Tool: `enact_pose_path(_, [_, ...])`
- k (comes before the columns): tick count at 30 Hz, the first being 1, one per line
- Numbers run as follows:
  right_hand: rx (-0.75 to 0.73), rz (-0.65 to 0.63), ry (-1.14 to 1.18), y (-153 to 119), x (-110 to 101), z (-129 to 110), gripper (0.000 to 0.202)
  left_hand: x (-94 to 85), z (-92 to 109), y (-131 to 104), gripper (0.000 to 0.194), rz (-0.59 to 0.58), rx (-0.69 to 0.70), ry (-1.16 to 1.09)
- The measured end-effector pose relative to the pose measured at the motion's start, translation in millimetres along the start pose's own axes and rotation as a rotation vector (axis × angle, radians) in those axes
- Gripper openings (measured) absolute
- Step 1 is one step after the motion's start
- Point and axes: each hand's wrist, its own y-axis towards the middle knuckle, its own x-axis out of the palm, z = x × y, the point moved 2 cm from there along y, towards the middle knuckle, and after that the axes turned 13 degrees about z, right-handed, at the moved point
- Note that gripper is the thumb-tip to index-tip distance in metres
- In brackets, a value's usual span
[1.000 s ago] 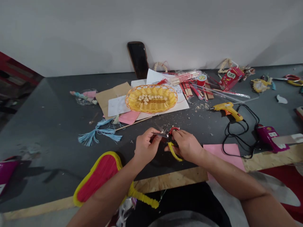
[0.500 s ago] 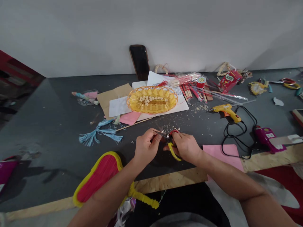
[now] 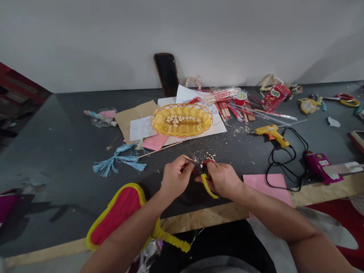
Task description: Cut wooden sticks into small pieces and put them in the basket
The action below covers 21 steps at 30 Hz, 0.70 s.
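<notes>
My right hand (image 3: 226,178) grips a pair of scissors (image 3: 207,182) with red and yellow handles, its blades pointing left and parted. My left hand (image 3: 176,176) is closed in a pinch by the blade tips; whatever it holds is too small to make out. Pale crumbs (image 3: 209,155) lie scattered on the dark table just beyond the scissors. Farther back, a yellow woven basket (image 3: 182,131) holds several small pale flower-like pieces (image 3: 176,120). Under my left forearm lies a red, yellow-edged fan-shaped piece (image 3: 118,216) with a yellow handle.
A yellow glue gun (image 3: 271,133) with a black cord lies to the right, near a purple box (image 3: 321,167). Blue tassels (image 3: 118,163) lie to the left. A phone (image 3: 167,74) leans against the wall. Pink paper (image 3: 267,185) lies beside my right forearm.
The scissors' yellow handle has swung slightly, and the blades are parted a little differently by my left fingertips. Both hands stay in nearly the same place; the view has shifted slightly.
</notes>
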Motion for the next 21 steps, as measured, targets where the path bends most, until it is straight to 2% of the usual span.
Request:
enact_pose_path(6, [0.062,-0.039,0.085,1.3,-1.1,-1.7,0.044,-0.8,3.1,-3.2,0.015,0.089,0.096,0.122])
enact_pose_path(13, [0.123,-0.082,0.238,4.3,-5.8,-1.1,0.040,-2.2,2.1,-2.8,0.019,0.089,0.074,0.174])
enact_pose_path(21, [0.080,0.063,0.127,7.6,-5.4,7.9,0.043,-2.0,0.4,1.7,0.012,0.087,0.034,0.119])
